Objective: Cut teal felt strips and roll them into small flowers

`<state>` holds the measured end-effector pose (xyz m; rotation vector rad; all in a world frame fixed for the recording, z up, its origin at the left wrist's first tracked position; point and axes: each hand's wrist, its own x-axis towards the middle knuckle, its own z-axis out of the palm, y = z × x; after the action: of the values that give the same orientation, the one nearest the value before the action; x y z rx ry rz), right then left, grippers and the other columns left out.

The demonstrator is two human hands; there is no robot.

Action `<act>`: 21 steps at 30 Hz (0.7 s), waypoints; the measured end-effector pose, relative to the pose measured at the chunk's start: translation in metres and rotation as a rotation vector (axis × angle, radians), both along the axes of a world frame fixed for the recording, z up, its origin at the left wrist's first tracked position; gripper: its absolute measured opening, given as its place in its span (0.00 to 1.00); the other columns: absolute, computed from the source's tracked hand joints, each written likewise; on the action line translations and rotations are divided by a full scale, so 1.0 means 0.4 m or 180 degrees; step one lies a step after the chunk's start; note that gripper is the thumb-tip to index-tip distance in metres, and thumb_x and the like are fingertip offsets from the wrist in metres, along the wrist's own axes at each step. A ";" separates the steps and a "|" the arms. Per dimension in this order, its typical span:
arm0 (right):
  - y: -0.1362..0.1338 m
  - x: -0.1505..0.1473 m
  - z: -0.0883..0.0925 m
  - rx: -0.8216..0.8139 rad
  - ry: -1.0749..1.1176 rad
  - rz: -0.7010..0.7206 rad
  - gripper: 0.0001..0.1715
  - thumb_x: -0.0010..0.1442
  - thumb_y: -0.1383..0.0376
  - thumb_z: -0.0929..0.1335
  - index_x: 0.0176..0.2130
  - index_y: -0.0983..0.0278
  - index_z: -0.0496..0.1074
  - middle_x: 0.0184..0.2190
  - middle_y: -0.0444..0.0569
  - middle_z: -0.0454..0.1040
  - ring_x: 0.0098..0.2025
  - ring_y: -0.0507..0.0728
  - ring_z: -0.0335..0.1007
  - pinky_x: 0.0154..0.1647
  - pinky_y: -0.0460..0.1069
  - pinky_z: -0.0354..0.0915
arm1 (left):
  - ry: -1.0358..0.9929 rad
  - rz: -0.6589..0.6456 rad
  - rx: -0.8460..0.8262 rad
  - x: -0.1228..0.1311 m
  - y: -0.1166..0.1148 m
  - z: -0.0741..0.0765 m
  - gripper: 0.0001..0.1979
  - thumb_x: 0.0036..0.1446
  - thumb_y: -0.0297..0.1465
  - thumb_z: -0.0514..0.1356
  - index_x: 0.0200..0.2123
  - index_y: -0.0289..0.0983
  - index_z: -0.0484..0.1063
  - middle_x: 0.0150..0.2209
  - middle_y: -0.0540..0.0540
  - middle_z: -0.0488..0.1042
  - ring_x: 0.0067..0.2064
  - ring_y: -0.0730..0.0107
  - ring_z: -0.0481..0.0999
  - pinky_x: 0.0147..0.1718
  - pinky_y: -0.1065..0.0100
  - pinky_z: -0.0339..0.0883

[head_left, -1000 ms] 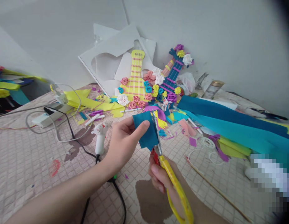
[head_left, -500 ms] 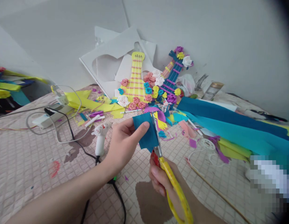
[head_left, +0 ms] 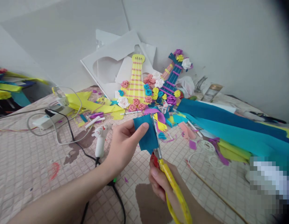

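Note:
Between the thumb and fingers of my left hand (head_left: 125, 144) is a small dark teal piece of crepe paper (head_left: 146, 135), held upright above the table. My right hand (head_left: 164, 180) grips scissors (head_left: 173, 186) with yellow and red handles. Their blades point away from me and lie along the right edge of the paper. Whether the blades are parted is hard to see. Beyond my hands stands a yellow paper guitar (head_left: 136, 77) with strings and paper roses. A dark blue paper guitar (head_left: 172, 76) with flowers leans beside it.
Left of my arm stands a white glue gun (head_left: 100, 141), its black cord running toward me. A power strip (head_left: 51, 118) with cables lies farther left. Long blue crepe sheets (head_left: 228, 124) cover the right side, near a white spool (head_left: 207, 145) and a thin stick (head_left: 212, 188).
My hands, the paper and the scissors keep nearly the same pose. The whole view has shifted slightly, with the background sitting a little lower.

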<state>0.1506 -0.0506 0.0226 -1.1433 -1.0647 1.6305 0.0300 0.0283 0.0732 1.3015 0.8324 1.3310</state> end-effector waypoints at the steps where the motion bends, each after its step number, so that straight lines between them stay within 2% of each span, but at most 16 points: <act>1: 0.000 0.001 -0.001 -0.0007 0.0021 0.0001 0.19 0.54 0.51 0.65 0.28 0.61 0.55 0.17 0.33 0.52 0.14 0.43 0.46 0.15 0.42 0.42 | 0.0012 0.0002 -0.0036 0.000 0.000 -0.001 0.14 0.51 0.35 0.63 0.19 0.34 0.67 0.18 0.54 0.61 0.20 0.81 0.58 0.17 0.79 0.55; 5: 0.003 0.004 -0.006 -0.0145 0.0119 0.0183 0.23 0.53 0.47 0.65 0.29 0.61 0.54 0.16 0.33 0.51 0.14 0.43 0.46 0.14 0.41 0.43 | 0.0053 0.0026 -0.0137 -0.001 -0.001 -0.002 0.14 0.50 0.37 0.63 0.21 0.34 0.69 0.20 0.53 0.65 0.21 0.80 0.61 0.19 0.77 0.58; 10: 0.003 0.003 -0.007 -0.0270 0.0144 0.0219 0.26 0.51 0.43 0.65 0.28 0.61 0.53 0.16 0.32 0.49 0.13 0.43 0.45 0.13 0.41 0.42 | 0.0121 0.0077 -0.0152 -0.002 -0.003 0.000 0.14 0.50 0.38 0.63 0.21 0.34 0.68 0.19 0.54 0.63 0.21 0.79 0.61 0.18 0.77 0.57; 21: 0.002 0.000 0.002 -0.0249 -0.0261 0.0031 0.23 0.53 0.46 0.64 0.28 0.61 0.54 0.15 0.33 0.52 0.12 0.43 0.49 0.12 0.41 0.44 | 0.0098 0.0080 -0.0092 -0.001 -0.001 -0.001 0.16 0.51 0.36 0.63 0.19 0.34 0.64 0.19 0.54 0.59 0.21 0.81 0.57 0.17 0.79 0.53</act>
<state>0.1505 -0.0499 0.0232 -1.2676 -1.0678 1.6577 0.0296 0.0278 0.0729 1.2956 0.8889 1.3170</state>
